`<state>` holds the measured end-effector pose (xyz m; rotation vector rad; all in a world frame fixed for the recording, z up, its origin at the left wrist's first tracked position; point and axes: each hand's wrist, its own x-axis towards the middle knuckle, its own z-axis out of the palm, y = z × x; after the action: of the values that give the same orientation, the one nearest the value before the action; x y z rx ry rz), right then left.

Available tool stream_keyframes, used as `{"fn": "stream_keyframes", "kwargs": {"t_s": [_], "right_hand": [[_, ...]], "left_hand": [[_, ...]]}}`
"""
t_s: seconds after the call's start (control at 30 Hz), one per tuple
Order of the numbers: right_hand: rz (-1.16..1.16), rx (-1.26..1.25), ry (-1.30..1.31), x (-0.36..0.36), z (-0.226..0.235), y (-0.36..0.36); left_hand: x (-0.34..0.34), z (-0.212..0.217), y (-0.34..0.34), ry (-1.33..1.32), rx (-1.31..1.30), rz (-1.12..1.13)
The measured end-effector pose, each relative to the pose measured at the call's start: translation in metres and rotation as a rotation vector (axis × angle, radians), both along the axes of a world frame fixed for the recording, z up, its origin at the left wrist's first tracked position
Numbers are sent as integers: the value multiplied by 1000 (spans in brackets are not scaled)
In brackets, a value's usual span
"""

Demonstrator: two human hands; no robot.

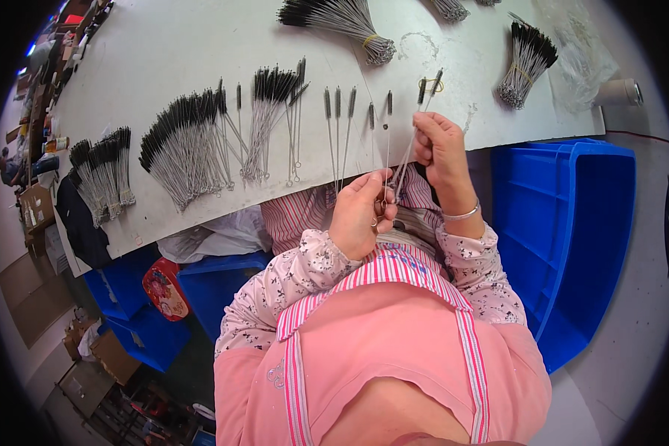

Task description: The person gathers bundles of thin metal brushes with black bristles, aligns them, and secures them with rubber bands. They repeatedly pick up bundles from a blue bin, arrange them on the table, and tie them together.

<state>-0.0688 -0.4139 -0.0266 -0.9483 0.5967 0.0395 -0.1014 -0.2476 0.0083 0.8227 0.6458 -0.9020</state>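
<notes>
Both hands are at the table's near edge, working with thin straw brushes that have black bristle heads and twisted wire stems. My left hand (358, 215) is closed around the looped lower ends of a few brushes. My right hand (440, 149) pinches the stems of two straw brushes (422, 91) higher up, their heads pointing away from me. Between the hands another brush (389, 102) stands out alone, with a small dark bit partway down its stem. Just left of it, several single brushes (338, 104) lie spread apart. A yellow rubber band (440, 87) lies behind the right-hand brushes.
Loose brush piles (193, 149) cover the white table's (201, 44) left side. Banded bundles lie at the back (349, 30) and right (526, 67), near a clear plastic bag (583, 52) and a cylinder (621, 93). A large blue bin (524, 215) stands right of me.
</notes>
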Motion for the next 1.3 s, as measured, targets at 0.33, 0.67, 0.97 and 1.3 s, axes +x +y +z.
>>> {"fn": "stream_keyframes", "kwargs": {"t_s": [0.33, 0.67, 0.97, 1.3], "right_hand": [[211, -127, 122, 1, -3, -12], [391, -927, 84, 7, -27, 1], [380, -1238, 69, 10, -17, 6], [377, -1379, 177, 5, -13, 6]], "left_hand": [[0, 1, 1, -15, -1, -20], [-4, -12, 20, -54, 93, -84], [-4, -21, 31, -18, 55, -119], [-8, -26, 38, 34, 4, 35]]}}
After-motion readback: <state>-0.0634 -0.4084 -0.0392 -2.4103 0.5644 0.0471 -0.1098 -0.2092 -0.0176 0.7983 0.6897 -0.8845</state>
